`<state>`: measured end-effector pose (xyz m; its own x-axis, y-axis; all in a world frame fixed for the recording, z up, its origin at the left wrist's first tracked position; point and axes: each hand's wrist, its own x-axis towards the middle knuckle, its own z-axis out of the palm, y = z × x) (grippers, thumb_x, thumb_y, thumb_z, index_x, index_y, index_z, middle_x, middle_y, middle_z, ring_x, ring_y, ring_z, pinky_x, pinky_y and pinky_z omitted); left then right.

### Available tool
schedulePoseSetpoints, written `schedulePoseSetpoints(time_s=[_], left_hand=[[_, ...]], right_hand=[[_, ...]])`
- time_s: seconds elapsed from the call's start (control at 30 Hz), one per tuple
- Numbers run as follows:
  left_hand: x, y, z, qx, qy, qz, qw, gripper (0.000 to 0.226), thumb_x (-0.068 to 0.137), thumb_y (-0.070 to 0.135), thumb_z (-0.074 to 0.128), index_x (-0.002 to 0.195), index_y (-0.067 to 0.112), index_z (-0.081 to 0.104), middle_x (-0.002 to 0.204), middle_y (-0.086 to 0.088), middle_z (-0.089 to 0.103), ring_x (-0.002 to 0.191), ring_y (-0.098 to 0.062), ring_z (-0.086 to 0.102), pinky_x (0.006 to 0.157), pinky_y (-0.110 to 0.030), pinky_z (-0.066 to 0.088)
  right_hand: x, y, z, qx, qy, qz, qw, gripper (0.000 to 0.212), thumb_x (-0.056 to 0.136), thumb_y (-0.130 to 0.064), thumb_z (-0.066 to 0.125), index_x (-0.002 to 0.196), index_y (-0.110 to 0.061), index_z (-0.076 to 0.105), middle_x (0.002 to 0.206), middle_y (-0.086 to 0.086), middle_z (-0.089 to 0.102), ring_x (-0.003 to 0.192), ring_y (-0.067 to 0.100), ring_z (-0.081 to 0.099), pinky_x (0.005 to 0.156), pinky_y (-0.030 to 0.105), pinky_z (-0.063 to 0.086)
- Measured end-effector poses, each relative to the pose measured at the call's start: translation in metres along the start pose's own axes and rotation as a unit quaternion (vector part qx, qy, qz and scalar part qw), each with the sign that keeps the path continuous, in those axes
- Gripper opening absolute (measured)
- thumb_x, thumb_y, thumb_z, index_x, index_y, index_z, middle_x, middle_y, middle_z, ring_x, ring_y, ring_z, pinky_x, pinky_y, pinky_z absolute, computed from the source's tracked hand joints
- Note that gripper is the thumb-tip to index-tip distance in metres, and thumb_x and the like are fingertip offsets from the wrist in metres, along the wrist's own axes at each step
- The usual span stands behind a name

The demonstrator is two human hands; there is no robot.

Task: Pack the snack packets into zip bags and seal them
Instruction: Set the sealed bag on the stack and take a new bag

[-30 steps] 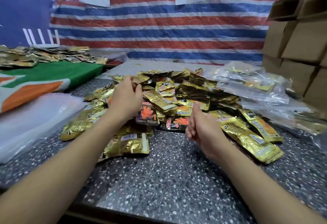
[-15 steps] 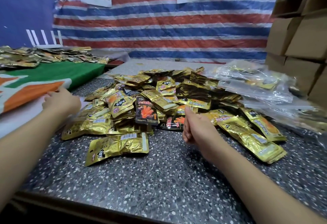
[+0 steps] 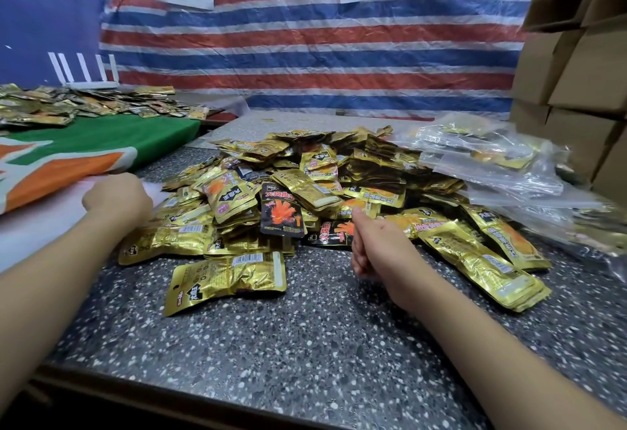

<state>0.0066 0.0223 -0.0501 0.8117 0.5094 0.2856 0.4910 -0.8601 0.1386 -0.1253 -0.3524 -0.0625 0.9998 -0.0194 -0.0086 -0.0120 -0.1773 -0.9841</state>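
At the far left, a stack of clear zip bags (image 3: 37, 226) is seen on the speckled stone counter (image 3: 305, 345), partly under a green-and-orange cloth (image 3: 101, 144). The left hand (image 3: 117, 197) is placed on the bags' near edge with fingers curled; whether a bag is pinched cannot be told. The heap of gold snack packets (image 3: 305, 185) is spread across the counter's middle — one black packet (image 3: 281, 214) is propped at its front. The right hand (image 3: 376, 246) is held just before the heap, fingers curled, nothing seen in it. Filled zip bags (image 3: 492, 165) are piled at right, beside cardboard boxes (image 3: 583, 83).
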Motion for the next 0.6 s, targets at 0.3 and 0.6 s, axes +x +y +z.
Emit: schedulePoseSetpoints(time_s=[0.3,0.6], left_hand=[[-0.027,0.021,-0.035,-0.064,0.143,0.106,0.982,0.017,0.092,0.002,0.047,0.098,-0.002,0.063,0.072,-0.020,0.056,0.066,-0.033,0.051,0.058,-0.036,0.041],[-0.144,0.138,-0.079,-0.359,0.138,0.343,0.857,0.013,0.098,0.015,0.052,0.101,0.010,0.064,0.089,-0.010,0.070,0.079,-0.028,0.065,0.071,-0.045,0.055]], right_hand=[[0.000,-0.001,0.001,-0.004,-0.005,0.003,1.000,0.071,0.104,-0.050,0.038,0.039,-0.023,0.047,0.044,0.000,0.047,0.041,0.014,0.047,0.054,0.030,0.040],[0.000,-0.002,-0.006,0.025,0.004,0.031,0.999,0.056,0.103,-0.048,0.044,0.055,-0.019,0.047,0.045,-0.002,0.045,0.043,0.015,0.047,0.049,0.024,0.037]])
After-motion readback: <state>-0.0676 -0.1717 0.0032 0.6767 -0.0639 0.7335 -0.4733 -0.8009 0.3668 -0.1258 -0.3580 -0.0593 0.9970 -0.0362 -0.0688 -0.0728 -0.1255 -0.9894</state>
